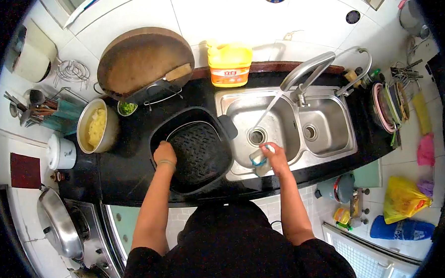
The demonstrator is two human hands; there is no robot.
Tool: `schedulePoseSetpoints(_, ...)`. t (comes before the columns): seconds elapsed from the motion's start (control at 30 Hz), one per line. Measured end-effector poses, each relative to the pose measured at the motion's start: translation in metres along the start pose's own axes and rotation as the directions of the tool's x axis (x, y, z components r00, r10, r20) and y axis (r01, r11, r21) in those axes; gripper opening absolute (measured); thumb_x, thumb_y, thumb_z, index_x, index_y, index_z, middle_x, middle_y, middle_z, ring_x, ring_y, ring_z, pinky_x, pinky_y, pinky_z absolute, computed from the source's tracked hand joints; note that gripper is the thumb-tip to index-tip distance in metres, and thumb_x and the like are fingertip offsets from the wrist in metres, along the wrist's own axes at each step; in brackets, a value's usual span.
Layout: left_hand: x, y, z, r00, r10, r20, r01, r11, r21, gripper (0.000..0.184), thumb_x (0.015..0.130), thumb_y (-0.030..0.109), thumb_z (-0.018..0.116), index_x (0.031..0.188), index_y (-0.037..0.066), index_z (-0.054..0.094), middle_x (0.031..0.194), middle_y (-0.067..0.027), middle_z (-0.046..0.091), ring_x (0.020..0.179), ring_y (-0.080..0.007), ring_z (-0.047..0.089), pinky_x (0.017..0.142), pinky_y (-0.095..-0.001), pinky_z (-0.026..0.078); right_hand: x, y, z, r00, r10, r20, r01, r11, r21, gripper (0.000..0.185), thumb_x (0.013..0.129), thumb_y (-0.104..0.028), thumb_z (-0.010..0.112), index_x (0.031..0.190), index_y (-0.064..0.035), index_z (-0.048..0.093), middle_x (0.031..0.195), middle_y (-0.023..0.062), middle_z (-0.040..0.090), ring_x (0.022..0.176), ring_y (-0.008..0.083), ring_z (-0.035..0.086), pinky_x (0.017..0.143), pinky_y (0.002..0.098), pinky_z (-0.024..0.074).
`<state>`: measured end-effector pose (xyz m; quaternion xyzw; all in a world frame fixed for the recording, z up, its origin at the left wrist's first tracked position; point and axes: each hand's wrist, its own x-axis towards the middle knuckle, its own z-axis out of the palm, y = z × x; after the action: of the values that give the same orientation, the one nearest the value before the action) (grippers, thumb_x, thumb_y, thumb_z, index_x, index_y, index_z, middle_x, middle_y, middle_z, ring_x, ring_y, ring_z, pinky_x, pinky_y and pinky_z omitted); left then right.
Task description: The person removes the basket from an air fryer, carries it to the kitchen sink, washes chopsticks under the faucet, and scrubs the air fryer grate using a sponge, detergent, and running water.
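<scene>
A kitchen, homely in scale, seen from above. Just beyond the right hand (275,159) is a steel double-basin sink (284,124) with a running tap (304,72), set in a black countertop (125,178). Farther right of that hand, plates (386,107) stand on edge. Beyond the left hand (164,153), a large round chopping board (145,68) leans against a white tiled wall (128,16). Left of the same hand stand a pot (112,131) of yellow food (98,125) and a holder of cooking utensils (37,105). Left and nearer the wearer than that hand, a wide lidded pan (58,225) sits on a stove (97,239)
</scene>
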<state>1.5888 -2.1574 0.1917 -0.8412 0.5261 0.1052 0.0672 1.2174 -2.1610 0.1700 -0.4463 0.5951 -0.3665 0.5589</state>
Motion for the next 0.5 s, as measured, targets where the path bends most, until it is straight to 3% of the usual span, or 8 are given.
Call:
schedulePoseSetpoints(0.07,-0.007,0.002,-0.006,0.999,-0.024,-0.03,0.024,1.0,-0.009,0.021,0.08,0.005,0.051,0.097,-0.007,0.048,0.089,-0.0243,0.061,0.085,-0.0361,0.061,0.073,-0.0393,0.051,-0.008,-0.009,0.007,0.998,-0.014,0.057,0.017,0.999,-0.044,0.02,0.082,-0.019,0.059,0.096,-0.0042,0.063,0.087,0.0071,0.063,0.081,0.0139,0.055,0.077,0.0274,0.0427)
schedulePoseSetpoints(0.13,-0.016,-0.004,-0.014,0.99,-0.014,-0.141,0.004,0.997,-0.071,0.017,0.078,0.004,0.048,0.093,-0.002,0.045,0.082,-0.0228,0.062,0.077,-0.0368,0.062,0.067,-0.0431,0.051,-0.017,-0.023,0.019,0.952,-0.146,0.268,0.198,0.964,-0.179,0.024,0.082,-0.021,0.059,0.099,-0.0036,0.062,0.091,0.009,0.063,0.084,0.0164,0.056,0.079,0.0287,0.0426)
schedulePoseSetpoints(0.17,-0.013,-0.005,-0.013,0.991,-0.026,-0.129,0.018,0.998,-0.063,0.019,0.078,0.004,0.048,0.094,-0.002,0.043,0.081,-0.0246,0.061,0.077,-0.0388,0.061,0.068,-0.0451,0.05,-0.016,-0.027,0.018,0.946,-0.041,0.321,0.096,0.983,-0.158,0.029,0.081,-0.022,0.059,0.104,-0.0036,0.06,0.1,0.0111,0.062,0.093,0.0201,0.057,0.085,0.03,0.0412)
schedulePoseSetpoints(0.3,-0.036,0.003,-0.057,0.992,0.036,-0.118,-0.056,0.983,-0.175,0.022,0.077,0.001,0.051,0.095,-0.005,0.042,0.084,-0.0288,0.059,0.083,-0.0444,0.057,0.073,-0.0469,0.046,-0.016,-0.02,0.037,0.905,-0.071,0.42,0.147,0.977,-0.152,0.039,0.082,-0.026,0.058,0.115,-0.0048,0.055,0.111,0.0146,0.059,0.106,0.0237,0.053,0.092,0.032,0.0382)
schedulePoseSetpoints(0.4,-0.055,-0.015,-0.09,0.972,0.152,-0.182,-0.186,0.965,-0.186,0.023,0.072,-0.001,0.052,0.092,-0.002,0.042,0.083,-0.0299,0.058,0.078,-0.0455,0.056,0.071,-0.0474,0.046,-0.021,-0.024,0.048,0.885,-0.031,0.465,0.14,0.97,-0.201,0.039,0.085,-0.024,0.055,0.117,-0.0023,0.053,0.109,0.0126,0.059,0.103,0.0185,0.052,0.092,0.0311,0.0371)
schedulePoseSetpoints(0.47,-0.059,-0.055,-0.105,0.905,0.232,-0.356,-0.329,0.913,-0.243,0.023,0.069,-0.002,0.05,0.09,0.0,0.042,0.08,-0.0268,0.058,0.07,-0.0402,0.06,0.06,-0.0454,0.048,-0.021,-0.017,0.053,0.884,0.03,0.466,0.101,0.962,-0.254,0.042,0.085,-0.027,0.056,0.118,-0.0008,0.052,0.111,0.014,0.058,0.105,0.0194,0.051,0.092,0.0317,0.0367)
schedulePoseSetpoints(0.5,-0.066,-0.067,-0.123,0.939,0.098,-0.329,-0.24,0.874,-0.423,0.022,0.068,-0.002,0.049,0.089,0.0,0.041,0.079,-0.0232,0.059,0.067,-0.035,0.06,0.053,-0.0418,0.047,-0.025,-0.023,0.054,0.877,0.011,0.48,0.108,0.97,-0.218,0.042,0.085,-0.027,0.056,0.117,-0.0002,0.052,0.112,0.0146,0.057,0.106,0.0201,0.051,0.093,0.0319,0.0367)
